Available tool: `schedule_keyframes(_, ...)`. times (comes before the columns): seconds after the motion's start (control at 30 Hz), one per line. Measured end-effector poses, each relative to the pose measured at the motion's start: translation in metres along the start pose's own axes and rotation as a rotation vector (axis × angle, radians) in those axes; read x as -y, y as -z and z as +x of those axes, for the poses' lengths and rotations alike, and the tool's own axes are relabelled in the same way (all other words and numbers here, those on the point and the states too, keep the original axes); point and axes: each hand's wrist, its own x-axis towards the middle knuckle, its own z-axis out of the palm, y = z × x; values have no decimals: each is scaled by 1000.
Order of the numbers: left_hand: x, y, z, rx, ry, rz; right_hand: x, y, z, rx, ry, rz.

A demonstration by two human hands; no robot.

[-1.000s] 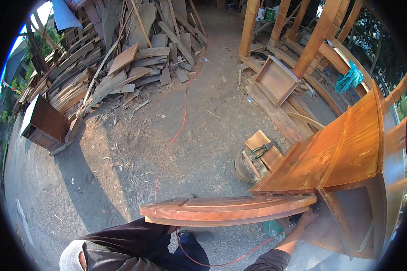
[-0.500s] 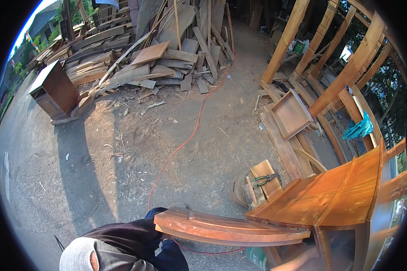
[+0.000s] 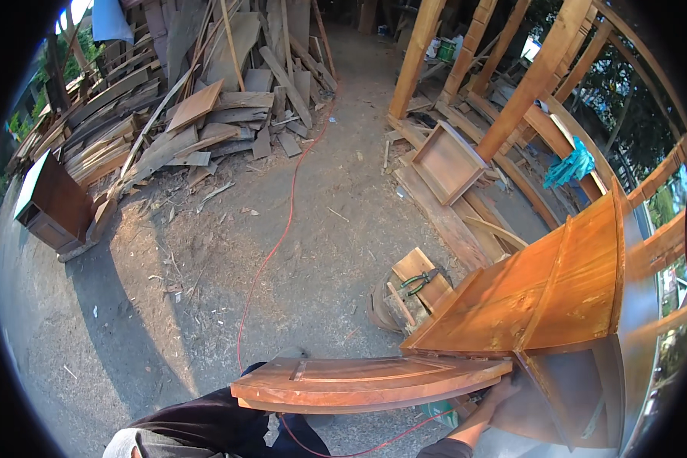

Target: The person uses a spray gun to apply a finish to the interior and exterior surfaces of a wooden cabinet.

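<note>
Reddish curved wooden panel (image 3: 366,382) low centre; right hand (image 3: 502,391) pressed flat under its end, beside orange-brown cabinet (image 3: 542,290). Steady both ends. Left hand unseen.

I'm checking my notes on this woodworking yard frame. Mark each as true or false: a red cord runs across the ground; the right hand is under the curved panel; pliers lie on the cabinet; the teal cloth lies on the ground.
1. A red cord runs across the ground. True.
2. The right hand is under the curved panel. True.
3. Pliers lie on the cabinet. False: on a board by the orange piece.
4. The teal cloth lies on the ground. False: it hangs on a beam.
</note>
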Motion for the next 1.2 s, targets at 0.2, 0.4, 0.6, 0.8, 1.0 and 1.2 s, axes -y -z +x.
schedule_keyframes(0.2,36,-9,-5,-53,-40,78,-36,-51,-21,139,-82,-405)
schedule_keyframes(0.4,53,-25,-11,-34,-45,196,21,-23,-7,291,60,-475)
schedule_keyframes(0.6,62,-32,-6,-46,-152,281,82,-12,19,62,25,-149)
schedule_keyframes(0.8,60,-27,-11,-118,-143,273,156,-35,41,-132,-266,202)
schedule_keyframes(1.0,54,-21,-12,-81,-136,247,120,-43,57,-198,-191,145)
schedule_keyframes(1.2,57,-30,-5,35,-67,228,74,-43,33,-56,-165,-183)
